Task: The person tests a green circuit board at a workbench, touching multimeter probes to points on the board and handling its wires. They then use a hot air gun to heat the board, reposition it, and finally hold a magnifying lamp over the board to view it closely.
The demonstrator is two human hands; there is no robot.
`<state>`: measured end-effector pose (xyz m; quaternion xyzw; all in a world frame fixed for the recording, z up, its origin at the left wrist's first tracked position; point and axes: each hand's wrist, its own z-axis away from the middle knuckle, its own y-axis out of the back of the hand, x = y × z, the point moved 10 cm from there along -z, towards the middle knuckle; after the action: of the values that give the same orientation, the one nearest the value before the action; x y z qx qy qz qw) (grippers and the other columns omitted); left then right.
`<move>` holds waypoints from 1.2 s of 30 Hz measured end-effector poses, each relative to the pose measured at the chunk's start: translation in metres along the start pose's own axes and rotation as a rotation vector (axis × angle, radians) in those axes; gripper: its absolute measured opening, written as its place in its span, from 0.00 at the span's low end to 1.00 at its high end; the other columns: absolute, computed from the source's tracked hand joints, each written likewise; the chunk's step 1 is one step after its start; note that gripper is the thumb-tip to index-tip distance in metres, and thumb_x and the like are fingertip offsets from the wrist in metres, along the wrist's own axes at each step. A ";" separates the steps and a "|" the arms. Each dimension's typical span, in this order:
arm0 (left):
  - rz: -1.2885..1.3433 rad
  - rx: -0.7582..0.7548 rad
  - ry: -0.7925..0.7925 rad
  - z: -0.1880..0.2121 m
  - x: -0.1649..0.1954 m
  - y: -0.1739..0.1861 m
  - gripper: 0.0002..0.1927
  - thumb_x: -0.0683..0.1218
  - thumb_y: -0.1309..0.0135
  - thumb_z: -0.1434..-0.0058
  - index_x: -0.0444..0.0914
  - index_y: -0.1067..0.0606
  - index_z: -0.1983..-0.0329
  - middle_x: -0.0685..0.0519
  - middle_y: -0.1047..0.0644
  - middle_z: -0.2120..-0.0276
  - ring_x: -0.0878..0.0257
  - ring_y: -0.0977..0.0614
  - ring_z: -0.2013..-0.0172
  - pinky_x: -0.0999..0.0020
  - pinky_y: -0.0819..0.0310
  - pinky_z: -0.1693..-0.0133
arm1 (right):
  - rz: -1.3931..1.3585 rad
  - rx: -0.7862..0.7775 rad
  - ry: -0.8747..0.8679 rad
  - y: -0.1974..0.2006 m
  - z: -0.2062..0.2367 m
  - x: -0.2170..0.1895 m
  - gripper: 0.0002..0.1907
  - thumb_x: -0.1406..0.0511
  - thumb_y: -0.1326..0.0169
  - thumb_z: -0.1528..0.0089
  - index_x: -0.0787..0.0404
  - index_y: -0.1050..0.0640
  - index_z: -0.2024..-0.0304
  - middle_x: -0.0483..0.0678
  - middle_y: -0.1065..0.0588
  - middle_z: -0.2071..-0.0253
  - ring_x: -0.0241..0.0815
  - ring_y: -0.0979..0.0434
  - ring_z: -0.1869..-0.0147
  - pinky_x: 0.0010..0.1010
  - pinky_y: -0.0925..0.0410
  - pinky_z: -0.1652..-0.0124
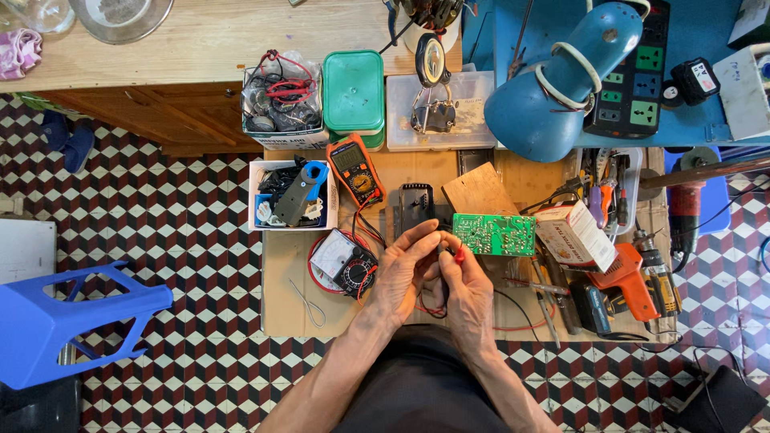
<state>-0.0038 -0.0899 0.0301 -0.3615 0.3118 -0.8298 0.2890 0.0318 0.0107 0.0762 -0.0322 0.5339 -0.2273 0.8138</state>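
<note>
My left hand (403, 273) and my right hand (465, 290) meet over the cardboard-covered bench (281, 273). Together they pinch the red probe tip (459, 255) of a test lead, just left of a green circuit board (493, 233). Red and black lead wires (429, 309) loop down under my hands. A black battery pack (416, 204) lies just beyond my fingers. An analogue meter (343, 265) sits on a red disc to the left of my left hand, and an orange digital multimeter (354, 168) lies farther up.
A blue desk lamp (553, 80) hangs over the back right, beside a power strip (634, 68). An orange drill (630, 281), a small cardboard box (573, 234) and hand tools crowd the right. Parts boxes (293, 195), a green container (353, 92); a blue stool (64, 321) on the floor.
</note>
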 end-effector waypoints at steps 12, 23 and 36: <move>-1.216 0.058 -0.593 -0.116 0.051 -0.022 0.22 0.54 0.39 0.38 0.34 0.20 0.50 0.48 0.17 0.57 0.63 0.17 0.55 0.68 0.24 0.53 | -0.067 0.165 -0.056 0.044 0.003 0.005 0.21 0.62 0.52 0.31 0.64 0.28 0.38 0.48 0.23 0.67 0.28 0.33 0.75 0.20 0.41 0.78; -1.076 0.050 -0.444 -0.187 0.001 0.013 0.17 0.50 0.35 0.43 0.34 0.18 0.56 0.50 0.17 0.65 0.65 0.18 0.64 0.68 0.22 0.60 | -0.128 0.273 -0.045 0.093 0.021 0.002 0.19 0.62 0.52 0.31 0.65 0.28 0.40 0.50 0.22 0.66 0.29 0.32 0.74 0.20 0.38 0.76; -1.329 0.167 -0.606 -0.168 0.023 -0.012 0.10 0.49 0.37 0.44 0.41 0.15 0.62 0.49 0.18 0.65 0.60 0.16 0.66 0.66 0.23 0.61 | -0.101 0.280 0.019 0.098 0.019 -0.013 0.18 0.62 0.51 0.31 0.65 0.26 0.42 0.49 0.22 0.66 0.29 0.32 0.74 0.20 0.39 0.75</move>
<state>-0.1514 -0.0469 -0.0431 -0.6647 -0.1310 -0.7144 -0.1752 0.0777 0.0998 0.0662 0.0569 0.5025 -0.3403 0.7928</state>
